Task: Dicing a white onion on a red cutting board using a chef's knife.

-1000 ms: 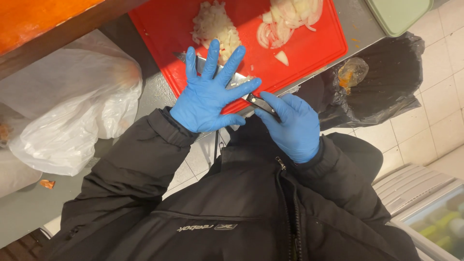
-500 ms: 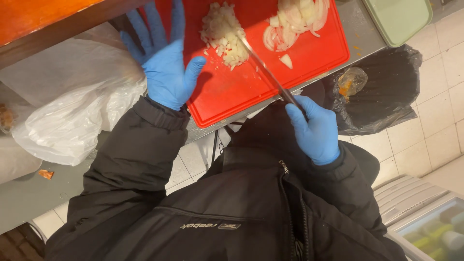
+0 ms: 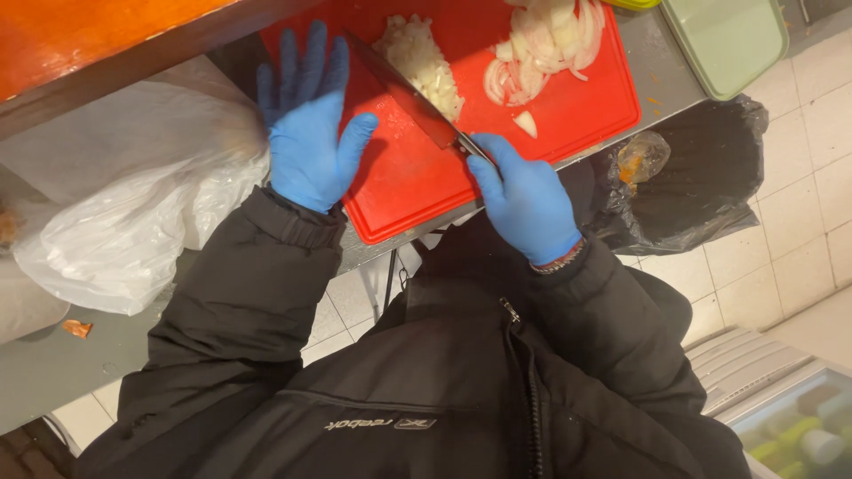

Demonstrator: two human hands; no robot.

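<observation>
My right hand [image 3: 525,197], in a blue glove, grips the handle of a large knife [image 3: 410,99]. Its dark blade lies slanted across a red cutting board [image 3: 417,191], with the edge against a pile of chopped onion [image 3: 423,64]. Sliced onion pieces [image 3: 543,46] lie further right on the board, and one loose piece [image 3: 526,123] sits near the front edge. My left hand [image 3: 309,133], also in a blue glove, is spread open and flat over the board's left edge, holding nothing.
A white plastic bag [image 3: 124,195] bulges at the left of the board. A black rubbish bag [image 3: 692,191] hangs at the right. A pale green lidded container [image 3: 726,40] sits at the top right. An orange wooden surface [image 3: 98,40] runs along the top left. Tiled floor lies below.
A second ago both hands were together at the knife near the board's front. The left hand has moved away to the left and spread open; the blade now rests against the chopped onion.
</observation>
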